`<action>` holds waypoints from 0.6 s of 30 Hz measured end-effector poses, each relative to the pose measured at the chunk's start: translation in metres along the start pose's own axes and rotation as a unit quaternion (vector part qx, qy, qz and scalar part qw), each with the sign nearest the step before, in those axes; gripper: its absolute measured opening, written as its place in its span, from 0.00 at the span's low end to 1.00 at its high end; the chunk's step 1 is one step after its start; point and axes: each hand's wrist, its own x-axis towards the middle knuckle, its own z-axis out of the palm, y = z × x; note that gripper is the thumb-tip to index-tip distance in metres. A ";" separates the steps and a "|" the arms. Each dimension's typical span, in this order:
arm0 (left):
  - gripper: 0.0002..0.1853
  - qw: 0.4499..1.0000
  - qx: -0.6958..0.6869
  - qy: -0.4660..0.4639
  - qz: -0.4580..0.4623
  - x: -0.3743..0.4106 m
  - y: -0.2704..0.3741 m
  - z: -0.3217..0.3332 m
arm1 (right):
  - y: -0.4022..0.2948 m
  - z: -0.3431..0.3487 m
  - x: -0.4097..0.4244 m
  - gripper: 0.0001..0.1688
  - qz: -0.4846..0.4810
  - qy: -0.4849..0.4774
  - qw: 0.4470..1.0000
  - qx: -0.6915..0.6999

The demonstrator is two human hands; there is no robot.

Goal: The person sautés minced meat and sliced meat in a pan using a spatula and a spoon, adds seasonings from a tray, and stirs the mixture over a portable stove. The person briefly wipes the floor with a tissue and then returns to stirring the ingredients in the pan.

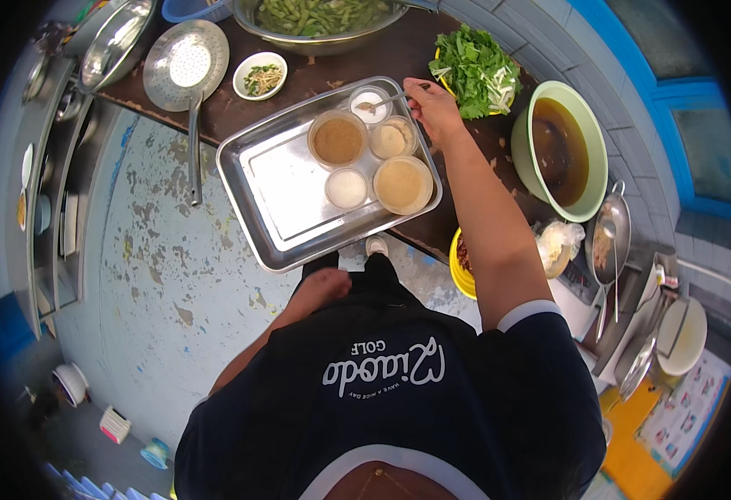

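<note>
My right hand (433,106) grips a small metal spoon (391,99). Some brownish matter sits in its bowl, over a cup of white powder (369,98). That cup stands in a rectangular stainless steel tray (271,181). Grouped with it are a larger tub of brown powder (338,140), a tub of pale beige powder (391,139), a tub of tan powder (403,185) and a cup of white granules (346,189). The tray's front part juts past the table edge. My left hand (326,285), blurred with curled fingers, is at my waist, apart from the tray.
Behind the tray are a perforated skimmer (187,62), a small white bowl of chopped garnish (260,76) and a metal basin of green pods (321,40). Chopped greens (478,72) and a pale green basin of brown liquid (521,134) stand right, above a yellow bowl (462,275).
</note>
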 end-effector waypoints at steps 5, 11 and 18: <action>0.17 0.860 -0.479 0.001 0.176 0.071 0.010 0.043 | -0.011 0.007 -0.029 0.13 -0.282 -0.093 0.923 -0.245; 0.17 0.840 -0.482 0.050 0.246 0.075 0.007 0.045 | -0.019 -0.021 -0.070 0.14 -0.361 -0.057 0.919 -0.147; 0.19 0.832 -0.458 0.126 0.287 -0.011 -0.034 0.069 | -0.018 -0.025 -0.132 0.15 -0.280 -0.099 0.955 -0.007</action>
